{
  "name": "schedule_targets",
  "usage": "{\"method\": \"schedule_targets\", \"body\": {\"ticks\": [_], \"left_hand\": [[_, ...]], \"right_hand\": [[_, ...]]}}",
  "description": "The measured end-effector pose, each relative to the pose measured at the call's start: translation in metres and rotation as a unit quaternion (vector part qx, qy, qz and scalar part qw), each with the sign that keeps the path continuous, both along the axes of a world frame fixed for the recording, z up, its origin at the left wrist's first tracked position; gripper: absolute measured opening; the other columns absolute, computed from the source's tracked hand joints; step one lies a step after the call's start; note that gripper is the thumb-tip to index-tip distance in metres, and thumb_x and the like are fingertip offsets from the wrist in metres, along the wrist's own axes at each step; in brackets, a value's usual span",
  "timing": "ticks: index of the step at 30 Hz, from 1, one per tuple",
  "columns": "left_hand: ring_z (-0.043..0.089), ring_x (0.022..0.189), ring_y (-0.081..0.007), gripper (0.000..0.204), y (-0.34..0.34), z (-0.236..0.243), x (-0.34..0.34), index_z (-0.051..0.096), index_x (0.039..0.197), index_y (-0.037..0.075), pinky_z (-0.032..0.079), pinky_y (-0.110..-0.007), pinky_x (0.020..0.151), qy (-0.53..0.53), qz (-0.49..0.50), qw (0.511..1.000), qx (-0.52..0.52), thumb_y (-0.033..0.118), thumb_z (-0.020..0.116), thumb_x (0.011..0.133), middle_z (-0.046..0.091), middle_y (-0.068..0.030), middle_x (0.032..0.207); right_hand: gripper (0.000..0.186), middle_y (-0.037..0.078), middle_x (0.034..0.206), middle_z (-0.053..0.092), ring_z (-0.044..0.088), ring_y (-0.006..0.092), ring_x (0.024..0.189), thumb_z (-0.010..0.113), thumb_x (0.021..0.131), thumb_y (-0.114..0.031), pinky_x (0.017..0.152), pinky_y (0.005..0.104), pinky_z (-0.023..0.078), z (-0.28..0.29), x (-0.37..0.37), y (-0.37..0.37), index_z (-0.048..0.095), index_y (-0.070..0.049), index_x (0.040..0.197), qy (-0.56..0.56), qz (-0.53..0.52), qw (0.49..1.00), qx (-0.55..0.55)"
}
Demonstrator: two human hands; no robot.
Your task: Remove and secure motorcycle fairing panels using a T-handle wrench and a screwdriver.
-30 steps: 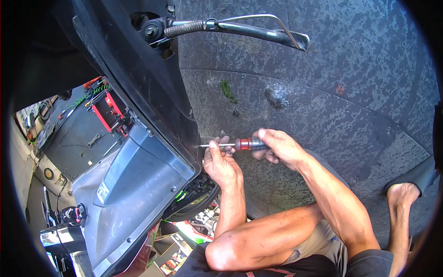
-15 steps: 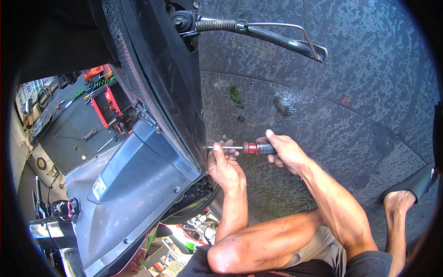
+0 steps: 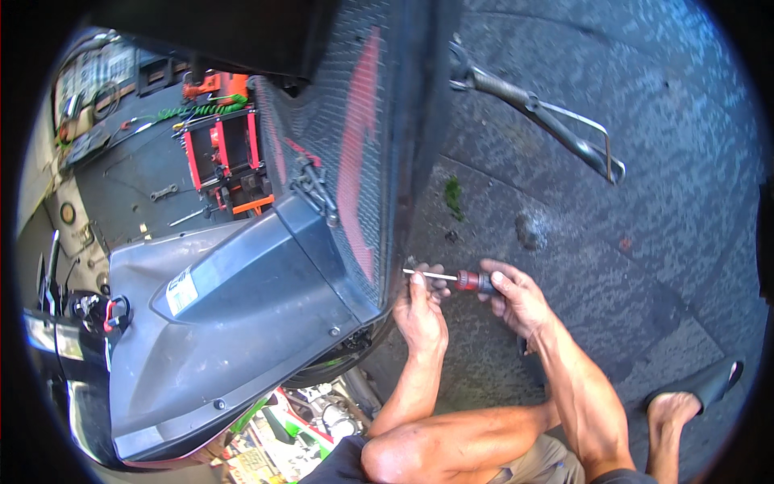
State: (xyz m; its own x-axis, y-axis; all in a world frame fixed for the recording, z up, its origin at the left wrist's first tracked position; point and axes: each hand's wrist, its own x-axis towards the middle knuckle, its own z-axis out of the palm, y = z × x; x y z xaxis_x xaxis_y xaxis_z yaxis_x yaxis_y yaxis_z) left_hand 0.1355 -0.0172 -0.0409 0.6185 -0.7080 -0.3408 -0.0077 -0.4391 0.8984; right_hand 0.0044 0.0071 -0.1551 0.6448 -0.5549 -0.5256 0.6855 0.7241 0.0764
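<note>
A screwdriver with a red and black handle lies level, its thin metal shaft pointing left at the scooter's lower side edge. My right hand is closed around the handle's black end. Close to the tip, my left hand pinches the shaft between thumb and fingers. The tip is at the edge of the scooter's dark side panel; whatever it meets there is too small to make out. Beside my left hand is the scooter's grey plastic front cover, with a textured footboard above it.
The side stand juts out to the right over the dark patterned floor. A green leaf lies beyond my hands. Across the scooter are a red and black tool tray and a wrench. My sandalled foot rests at right.
The view has shifted and tilted, showing more of the footboard and tool tray. Both hands keep their hold on the screwdriver, whose tip stays at the panel edge; my right-hand fingers now wrap differently.
</note>
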Motion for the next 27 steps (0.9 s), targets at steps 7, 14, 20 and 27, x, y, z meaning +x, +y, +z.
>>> {"method": "schedule_targets", "body": {"ticks": [7, 14, 20, 27], "left_hand": [[0.067, 0.084, -0.0165, 0.022, 0.006, -0.001, 0.005, 0.063, 0.114, 0.0, 0.056, -0.03, 0.072, 0.002, -0.032, 0.999, -0.034, 0.018, 0.056, 0.104, 0.071, -0.0165, 0.108], [0.066, 0.082, -0.0141, 0.023, 0.033, -0.002, 0.017, 0.064, 0.115, -0.002, 0.056, -0.028, 0.071, -0.008, -0.034, 0.999, 0.004, 0.016, 0.057, 0.104, 0.071, -0.0166, 0.108], [0.06, 0.07, -0.0072, 0.021, 0.062, 0.011, 0.02, 0.068, 0.108, -0.001, 0.051, -0.023, 0.063, -0.017, -0.008, 0.998, 0.058, 0.017, 0.061, 0.102, 0.074, -0.01, 0.094], [0.058, 0.071, -0.0051, 0.022, 0.052, 0.072, 0.022, 0.072, 0.104, 0.002, 0.048, -0.022, 0.063, 0.104, -0.338, 0.906, 0.231, 0.021, 0.06, 0.102, 0.074, -0.0032, 0.09]], "right_hand": [[0.066, 0.006, 0.107, 0.063, 0.06, 0.0111, 0.079, 0.078, 0.087, -0.013, 0.065, 0.0248, 0.05, 0.011, -0.006, 0.0, 0.044, 0.0, 0.142, -0.079, -0.051, 0.995, 0.03], [0.071, 0.004, 0.095, 0.062, 0.059, 0.0107, 0.072, 0.08, 0.082, -0.006, 0.065, 0.0273, 0.05, 0.001, 0.008, 0.003, 0.041, -0.003, 0.142, -0.08, -0.087, 0.992, 0.043], [0.037, 0.01, 0.093, 0.066, 0.045, 0.0109, 0.052, 0.069, 0.096, -0.027, 0.052, 0.0256, 0.04, 0.01, 0.01, -0.004, 0.059, -0.005, 0.123, -0.018, -0.038, 0.996, 0.078], [0.033, 0.016, 0.088, 0.073, 0.064, 0.0202, 0.059, 0.063, 0.099, -0.037, 0.06, 0.0341, 0.056, -0.014, -0.015, 0.001, 0.063, -0.006, 0.112, -0.022, 0.048, 0.997, 0.065]]}}
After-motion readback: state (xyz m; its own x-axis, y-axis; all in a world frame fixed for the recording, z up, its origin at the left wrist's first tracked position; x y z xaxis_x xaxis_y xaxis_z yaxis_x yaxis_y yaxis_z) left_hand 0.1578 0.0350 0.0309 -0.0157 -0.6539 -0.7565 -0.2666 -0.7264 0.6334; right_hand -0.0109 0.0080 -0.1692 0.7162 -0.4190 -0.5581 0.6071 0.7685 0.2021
